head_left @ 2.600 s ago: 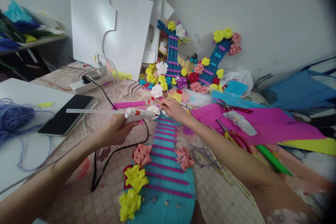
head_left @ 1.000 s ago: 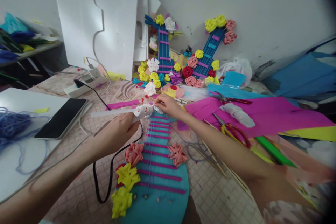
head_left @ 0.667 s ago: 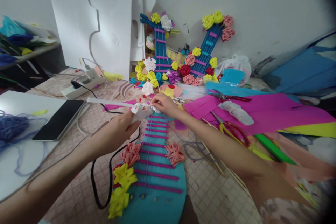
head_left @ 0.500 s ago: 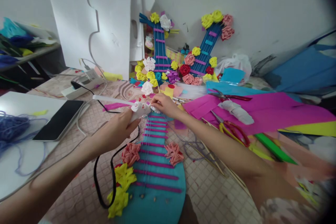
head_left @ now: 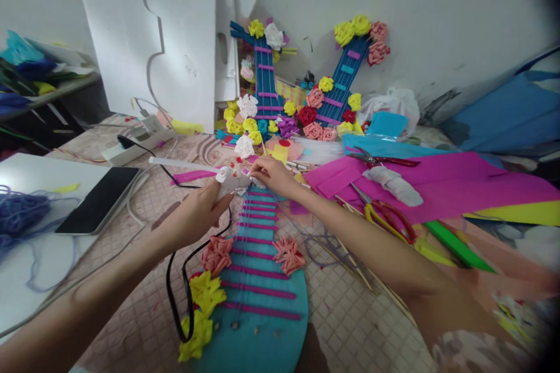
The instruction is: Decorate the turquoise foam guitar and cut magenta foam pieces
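Note:
My left hand (head_left: 199, 210) is wrapped around a white hot glue gun (head_left: 231, 179), with a long pale glue stick (head_left: 179, 164) sticking out of its back to the left. Its nozzle end points at the top of a teal paper guitar (head_left: 258, 338), which lies flat with magenta strips across it and thin purple strings along its neck. There my right hand (head_left: 273, 175) pinches finger and thumb together beside the nozzle; what lies between them is too small to make out. Coral paper flowers (head_left: 289, 255) and yellow paper flowers (head_left: 205, 297) sit along the guitar's edges.
A black cord (head_left: 172, 297) loops left of the guitar. A phone (head_left: 98, 201) and purple yarn (head_left: 21, 210) lie further left. Red-handled scissors (head_left: 394, 218), pliers (head_left: 380, 160) and magenta paper (head_left: 464, 180) are at right. Decorated blue guitars (head_left: 341, 87) lean against the wall.
The glue gun and its stick have shifted very slightly left, and the black cord's loop has swung a little to the right. My right hand keeps its pinch at the neck's top.

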The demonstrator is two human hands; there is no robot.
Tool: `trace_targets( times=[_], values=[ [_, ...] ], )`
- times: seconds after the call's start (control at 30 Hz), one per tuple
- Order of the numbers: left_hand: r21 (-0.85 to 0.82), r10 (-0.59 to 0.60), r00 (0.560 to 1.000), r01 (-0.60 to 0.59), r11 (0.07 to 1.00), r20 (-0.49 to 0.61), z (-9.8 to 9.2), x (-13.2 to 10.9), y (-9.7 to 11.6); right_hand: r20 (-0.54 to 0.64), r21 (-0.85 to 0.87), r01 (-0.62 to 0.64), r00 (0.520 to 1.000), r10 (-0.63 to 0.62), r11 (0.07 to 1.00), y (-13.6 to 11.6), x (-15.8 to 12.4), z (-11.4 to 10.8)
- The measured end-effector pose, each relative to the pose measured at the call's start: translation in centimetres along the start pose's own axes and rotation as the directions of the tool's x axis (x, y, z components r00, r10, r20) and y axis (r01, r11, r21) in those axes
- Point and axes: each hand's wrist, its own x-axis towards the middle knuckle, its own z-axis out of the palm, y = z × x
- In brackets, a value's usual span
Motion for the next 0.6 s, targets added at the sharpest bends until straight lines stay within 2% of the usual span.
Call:
trace_targets(
  times=[0.2, 0.43, 0.6],
  values=[
    [-0.138, -0.005, 0.999, 0.000, 0.990, -0.037, 0.9, -0.2, -1.3, -0.024, 0.011, -0.028, 0.999, 0.029, 1.000, 0.2, -0.1, 0.3],
    [-0.175, 0.003, 0.998, -0.015, 0.984, -0.066, 1.3, -0.3, -2.0, -0.036, 0.027, -0.053, 0.998, 0.054, 0.998, 0.4, 0.0, 0.5],
    [-0.129, 0.023, 0.997, -0.032, 0.991, -0.070, 1.2, -0.2, -1.9, -0.039, 0.040, -0.059, 0.997, 0.061, 0.997, 0.5, 0.0, 0.6]
  ],
)
